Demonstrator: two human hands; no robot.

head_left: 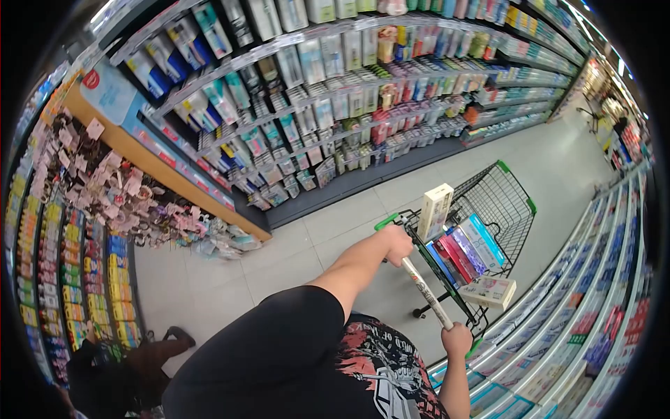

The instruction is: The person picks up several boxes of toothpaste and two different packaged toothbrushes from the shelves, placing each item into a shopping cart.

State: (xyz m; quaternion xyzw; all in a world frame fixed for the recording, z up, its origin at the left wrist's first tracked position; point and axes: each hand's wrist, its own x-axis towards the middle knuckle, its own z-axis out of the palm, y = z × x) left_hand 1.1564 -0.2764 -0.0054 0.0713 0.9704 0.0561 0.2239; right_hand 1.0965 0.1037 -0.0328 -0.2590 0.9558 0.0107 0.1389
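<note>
My left hand (pixel 398 244) is wrapped round the left part of a shopping cart handle (pixel 421 288). Farther along the same bar, my right hand (pixel 457 340) closes on its right end. In front of the handle is the black wire cart (pixel 513 192) with green corners. A cream box (pixel 436 209) stands upright at its left side, close to my left hand. Between the sides sit a red box (pixel 457 257), a purple box (pixel 469 244) and a light blue and white box (pixel 484 241). Another cream box (pixel 490 292) lies at the right side.
Shelves of packaged goods (pixel 328 63) line the left side of the aisle. More shelves (pixel 558 314) run close along the cart's right. Hanging accessories (pixel 112 174) cover a rack end. Behind me at lower left is another person (pixel 118 373). Pale tiles (pixel 293 258) form the floor.
</note>
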